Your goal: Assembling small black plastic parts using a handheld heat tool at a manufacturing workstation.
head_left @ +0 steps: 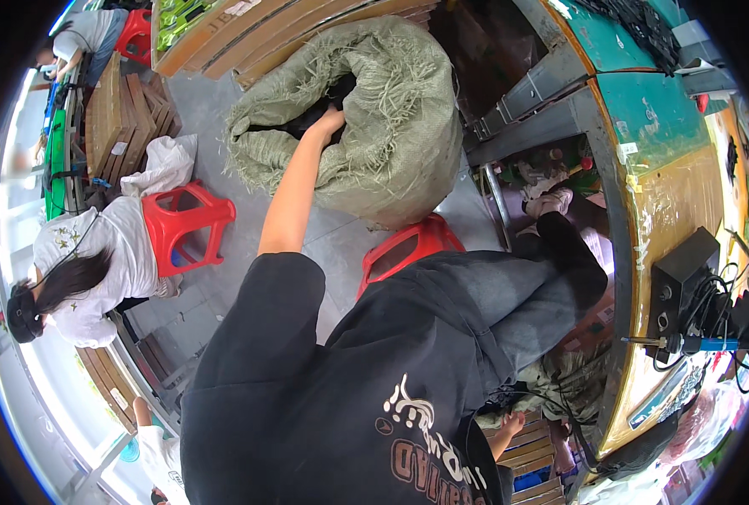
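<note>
A bulky grey-green woven sack (408,101) with frayed edges stands on the floor ahead of me. My left arm stretches into its folded mouth, and my left hand (330,124) is partly inside, against something black (341,88). The fingers are hidden, so what they hold, if anything, does not show. Low in view, past the side of my black shirt, what looks like my right hand (513,422) lies beside slatted wooden boards (527,450). It is small there, and its fingers are unclear.
A red stool (391,248) is beneath me; another red stool (191,220) stands left, beside a seated person (88,252). Stacked brown boards (130,114) and a crate with green pieces (181,21) lie beyond. A workbench (669,202) with a soldering iron (644,341) runs along the right.
</note>
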### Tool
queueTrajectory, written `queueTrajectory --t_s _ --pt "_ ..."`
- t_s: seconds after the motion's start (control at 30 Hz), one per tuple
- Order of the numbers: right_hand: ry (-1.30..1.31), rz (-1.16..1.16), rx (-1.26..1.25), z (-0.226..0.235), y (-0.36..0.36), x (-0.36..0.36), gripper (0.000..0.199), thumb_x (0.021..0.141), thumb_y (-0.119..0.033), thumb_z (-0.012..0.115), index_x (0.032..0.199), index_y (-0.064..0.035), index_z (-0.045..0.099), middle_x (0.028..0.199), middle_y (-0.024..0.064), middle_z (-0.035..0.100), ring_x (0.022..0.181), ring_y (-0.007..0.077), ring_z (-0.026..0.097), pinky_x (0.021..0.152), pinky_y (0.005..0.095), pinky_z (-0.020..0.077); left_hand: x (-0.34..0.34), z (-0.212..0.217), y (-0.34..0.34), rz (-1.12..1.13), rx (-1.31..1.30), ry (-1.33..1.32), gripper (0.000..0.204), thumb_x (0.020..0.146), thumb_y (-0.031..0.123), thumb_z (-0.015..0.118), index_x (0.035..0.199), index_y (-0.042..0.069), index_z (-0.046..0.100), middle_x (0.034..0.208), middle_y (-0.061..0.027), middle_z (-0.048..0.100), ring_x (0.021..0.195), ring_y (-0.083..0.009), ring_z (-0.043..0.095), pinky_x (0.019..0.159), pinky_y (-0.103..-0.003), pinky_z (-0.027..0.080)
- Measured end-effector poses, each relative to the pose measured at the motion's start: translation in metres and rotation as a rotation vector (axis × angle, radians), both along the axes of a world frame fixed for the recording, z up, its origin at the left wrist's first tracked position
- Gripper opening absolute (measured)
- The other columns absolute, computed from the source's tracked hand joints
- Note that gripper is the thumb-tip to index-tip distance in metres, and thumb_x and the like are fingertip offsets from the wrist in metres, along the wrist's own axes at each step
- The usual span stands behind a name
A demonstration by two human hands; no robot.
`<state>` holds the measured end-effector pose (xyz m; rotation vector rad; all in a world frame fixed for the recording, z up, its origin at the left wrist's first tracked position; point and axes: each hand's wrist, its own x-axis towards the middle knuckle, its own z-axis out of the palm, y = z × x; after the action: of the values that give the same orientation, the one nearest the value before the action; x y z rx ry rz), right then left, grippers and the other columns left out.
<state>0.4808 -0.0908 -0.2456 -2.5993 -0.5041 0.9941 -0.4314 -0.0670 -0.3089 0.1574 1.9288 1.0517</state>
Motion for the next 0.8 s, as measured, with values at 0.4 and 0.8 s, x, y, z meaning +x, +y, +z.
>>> queueTrajectory --t_s 0.4,0.8 --pt "0.06 0.054 -0.055 -0.007 0.002 -0.03 0.041 0.073 -0.012 0.053 0.113 -0.0173 0.043 0.091 0.0028 0.055 0.071 0.0171 0.052 0.057 0.0327 0.0415 0.0 0.024 -0.004 -0.125 -0.136 -0.155 0.097 0.069 0.038 0.062 0.133 0.009 -0.004 0.133 -0.016 0.024 0.115 -0.0239 0.035 0.085 -0.037 0.039" --pt "0.099 0.051 -0.107 -0.004 -0.007 -0.032 0.039 0.076 -0.014 0.05 0.114 -0.018 0.041 0.103 0.0038 0.052 0.084 0.0216 0.052 0.066 0.0361 0.0427 -0.012 -0.01 -0.025 0.012 0.088 0.015 0.096 0.067 0.034 0.066 0.131 -0.003 0.005 0.133 -0.0209 0.022 0.12 -0.0266 0.03 0.094 -0.032 0.031"
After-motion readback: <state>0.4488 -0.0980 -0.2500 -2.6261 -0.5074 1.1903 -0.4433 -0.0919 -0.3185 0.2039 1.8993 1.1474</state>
